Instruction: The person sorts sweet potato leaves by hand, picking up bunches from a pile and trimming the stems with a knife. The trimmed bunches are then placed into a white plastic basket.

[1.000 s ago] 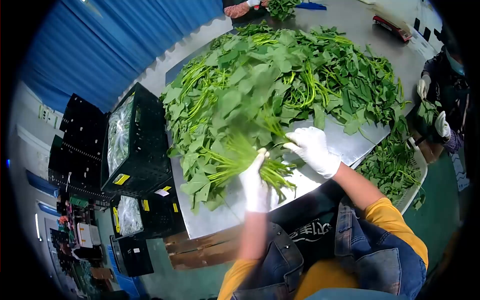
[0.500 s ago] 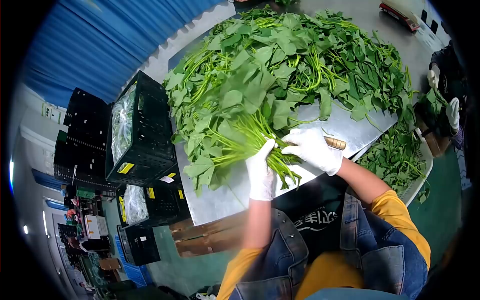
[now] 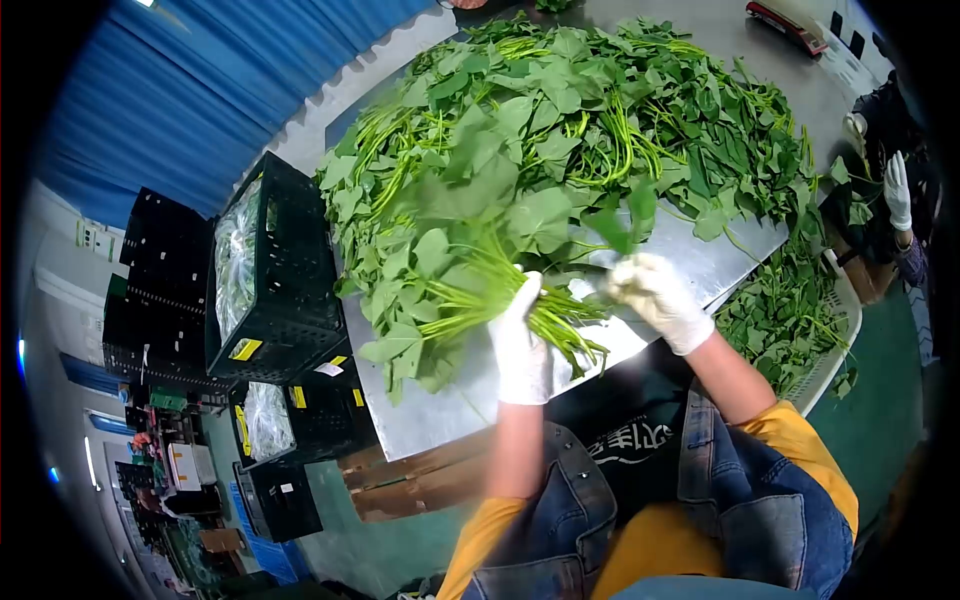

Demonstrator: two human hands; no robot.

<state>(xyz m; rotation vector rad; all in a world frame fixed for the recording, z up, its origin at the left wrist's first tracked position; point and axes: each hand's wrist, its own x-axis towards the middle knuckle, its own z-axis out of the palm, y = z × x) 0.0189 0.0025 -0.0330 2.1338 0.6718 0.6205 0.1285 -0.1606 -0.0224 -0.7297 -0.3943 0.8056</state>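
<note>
the bunch of long-stemmed leafy greens (image 3: 475, 290) is over the near edge of the metal table (image 3: 425, 415), its cut-looking stem ends pointing toward the person's body and its leaves spreading over the large heap of leafy greens (image 3: 600, 120); the left hand (image 3: 522, 345), in a white glove, is closed round the stems, thumb uppermost; the right hand (image 3: 660, 300), also white-gloved, is just beside the stem ends with its fingers curled, and blur hides whether they pinch anything; a loose-looking leaf (image 3: 610, 228) is just beyond those fingers.

the heap covers much of the tabletop; at the right corner a white slatted basket (image 3: 848, 325) contains more greens, and past it are a co-worker's gloved hands (image 3: 898, 192), one upright with fingers straight; a red-edged device (image 3: 787, 28) lies on the far right of the table; to the left, the upper dark crate (image 3: 290, 280) contains greens in clear plastic, above the lower dark crate (image 3: 325, 420); behind them hangs a blue curtain (image 3: 230, 90).
</note>
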